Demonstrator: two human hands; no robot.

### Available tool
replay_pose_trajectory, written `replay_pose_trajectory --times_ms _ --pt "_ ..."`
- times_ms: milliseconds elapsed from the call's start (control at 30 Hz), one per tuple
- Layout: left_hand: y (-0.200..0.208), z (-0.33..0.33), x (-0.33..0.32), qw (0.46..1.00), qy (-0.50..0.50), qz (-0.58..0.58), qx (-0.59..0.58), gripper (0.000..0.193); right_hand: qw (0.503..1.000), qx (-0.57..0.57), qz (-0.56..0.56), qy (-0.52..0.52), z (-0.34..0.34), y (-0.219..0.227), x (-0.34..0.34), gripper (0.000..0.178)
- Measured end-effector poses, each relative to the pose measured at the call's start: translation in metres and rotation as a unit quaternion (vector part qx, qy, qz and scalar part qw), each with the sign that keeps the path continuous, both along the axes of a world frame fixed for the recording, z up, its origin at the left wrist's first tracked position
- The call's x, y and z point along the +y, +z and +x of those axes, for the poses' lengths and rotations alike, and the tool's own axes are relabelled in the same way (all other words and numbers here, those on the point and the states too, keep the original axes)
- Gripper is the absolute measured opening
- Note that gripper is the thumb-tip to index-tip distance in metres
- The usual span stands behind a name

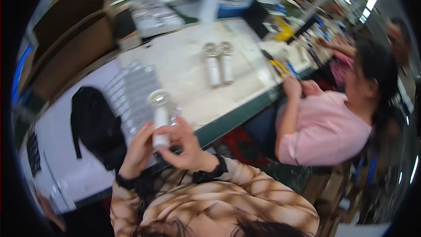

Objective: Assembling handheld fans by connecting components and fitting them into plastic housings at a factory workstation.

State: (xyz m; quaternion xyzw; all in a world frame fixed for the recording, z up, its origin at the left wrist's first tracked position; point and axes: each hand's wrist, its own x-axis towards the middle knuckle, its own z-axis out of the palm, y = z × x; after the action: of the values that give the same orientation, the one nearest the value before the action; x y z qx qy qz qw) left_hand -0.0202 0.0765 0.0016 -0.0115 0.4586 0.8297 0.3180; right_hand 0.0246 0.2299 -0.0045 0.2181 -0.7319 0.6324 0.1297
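Observation:
In front of my body I hold a white tube-shaped device (161,118) with a round, shiny head, tilted slightly and head end away from me. My right hand (186,145) pinches its lower part between thumb and fingers. Against its left side rest the closed fingers of my left hand (139,147). A small clear piece (176,113) shows just beyond my right fingers; what it is I cannot tell. Farther off on the table (184,57), two similar white devices, one on the left (212,64) and one on the right (226,61), sit side by side.
A grey blister tray (140,85) lies beyond my left hand, with a black bag (96,125) to its left. Cardboard boxes (72,53) stand at the far left. On the right, a person in pink (324,127) works at the table, near yellow-handled pliers (278,67).

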Motion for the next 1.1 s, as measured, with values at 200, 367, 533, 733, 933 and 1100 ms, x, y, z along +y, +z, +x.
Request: replay_pose_trajectory --times_ms 200,367,533,733,933,1100 --pt "-0.001 0.003 0.001 0.741 0.064 -0.456 0.488 0.039 0.967 -0.129 -0.212 0.049 -0.004 0.017 0.010 0.088" --pt "0.015 0.003 0.025 0.728 0.086 -0.362 0.576 0.044 0.951 -0.167 -0.240 0.102 -0.006 0.037 0.018 0.087" --pt "0.007 0.011 0.025 0.900 0.058 -0.135 0.410 0.042 0.945 -0.135 -0.256 0.149 -0.013 0.038 0.022 0.083" --pt "0.021 0.007 0.016 0.900 0.030 -0.140 0.412 0.035 0.937 -0.125 -0.305 0.119 -0.019 0.038 0.033 0.069" --pt "0.013 0.009 0.016 0.902 0.045 -0.140 0.406 0.041 0.963 -0.133 -0.221 0.074 -0.030 0.046 0.045 0.035" --pt "-0.008 0.005 0.025 0.905 0.066 -0.080 0.413 0.047 0.996 -0.066 -0.057 0.017 -0.046 0.073 0.073 0.013"
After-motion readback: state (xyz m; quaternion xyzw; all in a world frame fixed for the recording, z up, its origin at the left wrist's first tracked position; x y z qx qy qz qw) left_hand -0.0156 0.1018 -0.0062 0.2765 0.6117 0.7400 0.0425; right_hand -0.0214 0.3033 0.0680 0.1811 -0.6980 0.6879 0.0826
